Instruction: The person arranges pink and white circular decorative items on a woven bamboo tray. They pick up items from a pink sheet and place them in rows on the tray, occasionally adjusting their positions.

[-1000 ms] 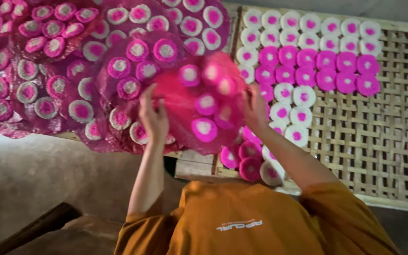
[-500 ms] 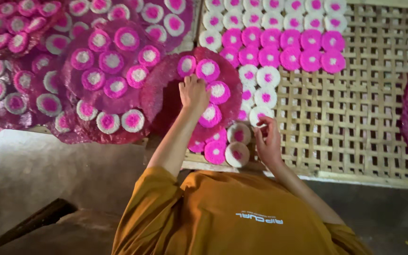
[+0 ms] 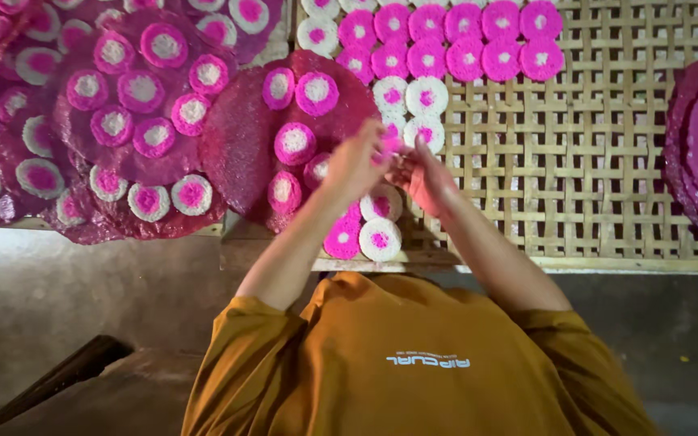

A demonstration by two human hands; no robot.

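Both hands meet over the woven bamboo drying tray (image 3: pixel 591 186). The left hand (image 3: pixel 357 161) and the right hand (image 3: pixel 426 173) come together fingertip to fingertip, pinching something small and pink between them; it is blurred, so what it is and how tightly they grip cannot be told. At seven o'clock from the hands, small round pink-and-white discs (image 3: pixel 369 230) lie on the tray near its edge. At nine o'clock sits a large dark magenta round sheet (image 3: pixel 240 149) carrying more discs. At twelve o'clock, rows of bright pink round discs (image 3: pixel 462 40) line the tray. The person wears an orange shirt (image 3: pixel 414 363).
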